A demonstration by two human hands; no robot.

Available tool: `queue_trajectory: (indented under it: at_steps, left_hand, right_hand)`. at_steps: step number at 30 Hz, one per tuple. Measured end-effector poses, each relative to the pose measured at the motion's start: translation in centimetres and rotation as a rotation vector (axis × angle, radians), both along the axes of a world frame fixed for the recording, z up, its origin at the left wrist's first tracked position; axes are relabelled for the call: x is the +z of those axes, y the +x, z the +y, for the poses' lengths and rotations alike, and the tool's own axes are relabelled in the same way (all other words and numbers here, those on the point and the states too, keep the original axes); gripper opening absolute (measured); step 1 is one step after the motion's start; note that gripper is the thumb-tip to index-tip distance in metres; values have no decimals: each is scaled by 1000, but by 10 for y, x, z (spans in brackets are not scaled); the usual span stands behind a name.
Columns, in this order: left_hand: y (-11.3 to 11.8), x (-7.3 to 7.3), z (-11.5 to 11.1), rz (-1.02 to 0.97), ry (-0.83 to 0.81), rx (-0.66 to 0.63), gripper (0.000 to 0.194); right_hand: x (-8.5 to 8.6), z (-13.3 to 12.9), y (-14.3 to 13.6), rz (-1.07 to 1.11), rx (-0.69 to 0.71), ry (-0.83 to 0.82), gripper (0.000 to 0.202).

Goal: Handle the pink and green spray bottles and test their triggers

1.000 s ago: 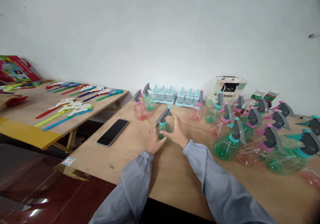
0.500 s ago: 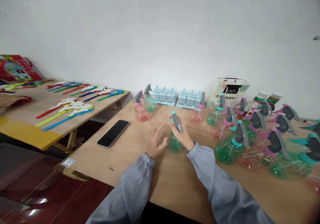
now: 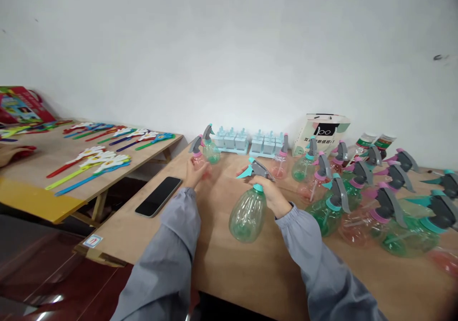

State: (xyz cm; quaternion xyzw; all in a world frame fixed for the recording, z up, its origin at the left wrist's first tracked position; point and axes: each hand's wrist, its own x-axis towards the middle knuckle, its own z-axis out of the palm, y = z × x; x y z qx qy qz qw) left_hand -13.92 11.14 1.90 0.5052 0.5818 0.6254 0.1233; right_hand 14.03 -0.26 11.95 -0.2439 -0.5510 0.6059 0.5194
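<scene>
Above the surface, the green spray bottle now hangs tilted in the closed grip of the right hand, while the left hand has moved away to curl its grip around a pink spray bottle, occupying both hands.

Soft, fairly even light fills the wall, palest behind the far edge of the table and greyer toward the top. White glare streaks the floor, and small highlights glint on the bottles. Faint, soft-edged shadows lie beside the sleeves; beneath the table it is nearly black. The left hand looks slightly blurred, wide-angle distortion stretches the rightmost bottles, and the right corners darken
</scene>
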Motion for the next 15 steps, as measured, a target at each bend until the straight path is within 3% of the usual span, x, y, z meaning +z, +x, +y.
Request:
queue_trajectory:
  at_steps: [5,9,12,15]
  left_hand:
    - [37,-19,-62,34,-11,-96,65]
    - [59,-26,-106,55,14,-204,63]
    - [64,-26,-117,45,0,-245,66]
    - [64,-27,-116,65,-19,-227,68]
  right_hand:
    - [6,3,9,59,91,-122,35]
    - [10,1,17,65,171,-187,28]
    - [12,-2,21,88,242,-206,26]
    - [10,-4,22,120,290,-191,37]
